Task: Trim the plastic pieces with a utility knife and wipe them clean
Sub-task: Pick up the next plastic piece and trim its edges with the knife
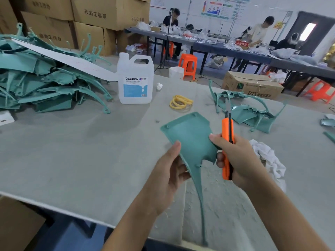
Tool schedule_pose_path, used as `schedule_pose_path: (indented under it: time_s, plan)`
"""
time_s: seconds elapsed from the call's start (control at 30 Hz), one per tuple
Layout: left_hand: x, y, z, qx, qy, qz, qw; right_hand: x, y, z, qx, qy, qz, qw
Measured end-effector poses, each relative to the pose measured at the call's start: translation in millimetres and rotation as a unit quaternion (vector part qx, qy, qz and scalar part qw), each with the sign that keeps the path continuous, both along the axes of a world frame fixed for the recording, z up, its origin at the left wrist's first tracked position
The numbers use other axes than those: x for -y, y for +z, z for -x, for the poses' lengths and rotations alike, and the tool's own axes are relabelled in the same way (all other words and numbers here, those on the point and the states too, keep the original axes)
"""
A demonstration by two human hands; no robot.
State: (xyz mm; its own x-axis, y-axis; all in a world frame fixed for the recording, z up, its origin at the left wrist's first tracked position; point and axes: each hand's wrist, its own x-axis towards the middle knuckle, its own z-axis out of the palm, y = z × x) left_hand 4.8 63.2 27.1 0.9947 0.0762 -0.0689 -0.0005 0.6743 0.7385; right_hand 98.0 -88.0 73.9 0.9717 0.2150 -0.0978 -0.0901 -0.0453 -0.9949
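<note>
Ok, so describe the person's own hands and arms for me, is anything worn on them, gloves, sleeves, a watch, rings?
Both the left hand and the right hand are bare: no gloves, and no rings on the fingers that show. Both forearms are uncovered up to the picture's lower edge, with no sleeve cuff, watch or wristband in view. The fingernails look short and unpainted.

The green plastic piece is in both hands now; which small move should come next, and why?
Probably bring the blade of the utility knife down to the edge of the green plastic piece: the right hand holds it blade-up, the left hand steadies the piece.
</note>
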Motion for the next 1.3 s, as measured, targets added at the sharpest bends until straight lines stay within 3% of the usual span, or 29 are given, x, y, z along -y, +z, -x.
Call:
schedule_pose_path:
  time_s: [0.07,0.17,0.3,0.4,0.47,0.53,0.67,0.73,0.8,1.0,1.3]
  plan:
    - [-3.8,21.1,2.3,0.024,0.002,-0.005,1.000,-4.3,-2.3,15.2,-0.008,0.014,-0.035,0.999]
    - [-6.9,40.0,5.6,-0.005,0.033,-0.042,0.999,-8.1,-6.8,32.8,-0.009,0.035,-0.054,0.998]
    - [-7.6,41.2,11.8,-0.050,0.065,-0.085,0.993,-0.9,-7.0,36.6,0.050,0.018,0.083,0.995]
    - [-0.4,38.0,18.7,-0.068,0.062,-0.174,0.980,8.5,-8.1,39.9,0.142,0.006,0.193,0.971]
    - [6.1,33.6,22.7,-0.068,0.075,-0.255,0.962,10.2,-12.7,48.6,0.190,0.025,0.199,0.961]
    - [8.3,28.4,25.3,-0.065,0.085,-0.364,0.925,10.4,-22.7,57.2,0.210,0.031,0.188,0.959]
    - [-2.6,21.2,19.6,-0.118,0.040,-0.585,0.802,11.1,-45.0,64.3,0.186,0.023,0.193,0.963]
    - [-5.0,18.6,14.0,-0.160,0.006,-0.650,0.743,9.7,-55.0,65.2,0.168,0.036,0.190,0.967]
    - [-5.7,13.5,8.3,-0.183,-0.017,-0.675,0.715,6.1,-64.7,67.0,0.157,0.045,0.188,0.968]
    - [-5.1,9.0,-2.0,-0.192,-0.033,-0.690,0.697,-3.7,-77.3,66.2,0.153,0.045,0.148,0.976]
    - [-11.9,-0.9,-4.4,-0.197,-0.015,-0.664,0.721,-15.9,-96.0,60.2,0.105,0.042,0.137,0.984]
